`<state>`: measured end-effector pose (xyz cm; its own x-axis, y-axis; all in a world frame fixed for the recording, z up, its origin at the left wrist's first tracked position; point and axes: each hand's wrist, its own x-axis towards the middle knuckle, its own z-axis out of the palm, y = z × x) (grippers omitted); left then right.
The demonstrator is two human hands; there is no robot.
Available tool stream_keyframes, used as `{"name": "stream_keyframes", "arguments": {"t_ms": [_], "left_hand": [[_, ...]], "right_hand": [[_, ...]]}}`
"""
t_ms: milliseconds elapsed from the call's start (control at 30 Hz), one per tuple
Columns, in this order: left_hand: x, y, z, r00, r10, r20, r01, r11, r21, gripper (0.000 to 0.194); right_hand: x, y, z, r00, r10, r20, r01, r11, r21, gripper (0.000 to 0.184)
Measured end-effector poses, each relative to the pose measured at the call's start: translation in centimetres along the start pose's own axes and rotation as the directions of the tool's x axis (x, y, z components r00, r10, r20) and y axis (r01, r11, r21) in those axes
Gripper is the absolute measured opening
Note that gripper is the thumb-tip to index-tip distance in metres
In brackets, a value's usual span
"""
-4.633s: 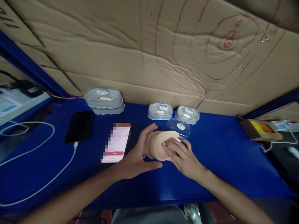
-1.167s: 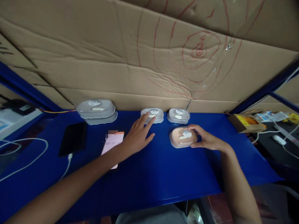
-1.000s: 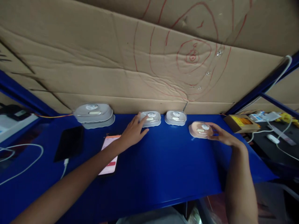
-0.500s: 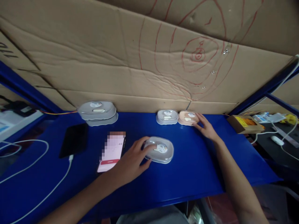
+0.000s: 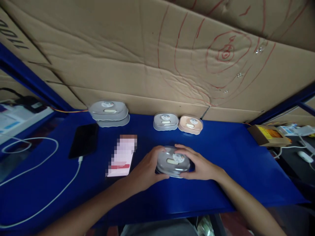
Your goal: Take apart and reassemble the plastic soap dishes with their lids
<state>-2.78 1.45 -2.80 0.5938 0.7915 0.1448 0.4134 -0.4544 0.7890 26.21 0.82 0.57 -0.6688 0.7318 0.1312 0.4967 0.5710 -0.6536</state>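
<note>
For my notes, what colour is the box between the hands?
Grey, under a clear lid; the head view shows it.

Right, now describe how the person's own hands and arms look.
The left hand and right hand wear no gloves, and no rings show. The left forearm and right forearm are bare where visible, with no sleeve, watch or bracelet.

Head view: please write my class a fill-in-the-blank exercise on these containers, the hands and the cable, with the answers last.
1. The left hand and right hand together hold a clear-lidded container coloured ____.
2. Behind it, a rounded peach container stands to the ____ of a rounded grey container.
3. The cable plugged into the flat black device is ____.

Answers: grey; right; white.
</note>
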Motion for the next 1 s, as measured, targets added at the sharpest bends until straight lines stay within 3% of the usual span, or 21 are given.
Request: {"name": "stream_keyframes", "arguments": {"t_ms": [67, 167, 300, 400, 533, 633, 733, 800, 900, 1000], "left_hand": [[0.0, 0.1, -0.6, 1.0, -0.022, 0.016, 0.023, 1.0, -0.003, 0.096], [-0.3, 0.8, -1.5, 0.996, -0.054, 0.075, 0.055, 0.998, -0.01, 0.1], [-0.5, 1.3, -2.1, 0.994, -0.067, 0.084, 0.07, 0.997, -0.031, 0.095], [-0.2, 1.3, -2.2, 0.999, -0.032, -0.006, 0.032, 0.999, -0.034, 0.085], [0.2, 1.3, -1.8, 0.987, -0.015, -0.157, 0.005, 0.998, -0.068, 0.076], [0.2, 1.2, -1.1, 0.974, -0.051, -0.22, 0.009, 0.982, -0.19, 0.08], [0.3, 1.0, -0.6, 0.972, -0.172, -0.163, 0.084, 0.893, -0.442, 0.088], [0.4, 0.8, -0.5, 0.968, -0.218, -0.123, 0.117, 0.828, -0.548, 0.092], [0.6, 0.4, -0.6, 0.97, -0.207, -0.125, 0.099, 0.813, -0.574, 0.096], [0.7, -0.1, -0.5, 0.977, -0.188, -0.101, 0.099, 0.819, -0.565, 0.093]], "right_hand": [[-0.1, 1.7, -0.6, 0.995, 0.022, -0.096, -0.02, 1.0, 0.017, 0.07], [-0.3, 4.6, -1.2, 0.969, 0.071, -0.237, -0.094, 0.992, -0.087, 0.062], [-0.4, 6.3, -1.2, 0.957, 0.114, -0.267, -0.188, 0.944, -0.27, 0.06], [-0.3, 5.0, -0.9, 0.962, 0.079, -0.26, -0.158, 0.94, -0.301, 0.056], [0.3, 1.2, 0.3, 0.992, -0.097, -0.078, 0.078, 0.974, -0.213, 0.069], [0.8, -0.6, 1.2, 0.99, -0.138, -0.038, 0.132, 0.983, -0.125, 0.058], [1.0, -0.9, 1.4, 0.987, -0.104, -0.119, 0.101, 0.995, -0.024, 0.041], [0.9, -0.9, 1.2, 0.99, -0.076, -0.12, 0.076, 0.997, -0.001, 0.045], [0.8, -0.9, 1.0, 0.995, -0.074, -0.069, 0.071, 0.996, -0.047, 0.052], [0.7, -0.7, 1.2, 0.992, -0.096, -0.079, 0.091, 0.994, -0.066, 0.045]]}}
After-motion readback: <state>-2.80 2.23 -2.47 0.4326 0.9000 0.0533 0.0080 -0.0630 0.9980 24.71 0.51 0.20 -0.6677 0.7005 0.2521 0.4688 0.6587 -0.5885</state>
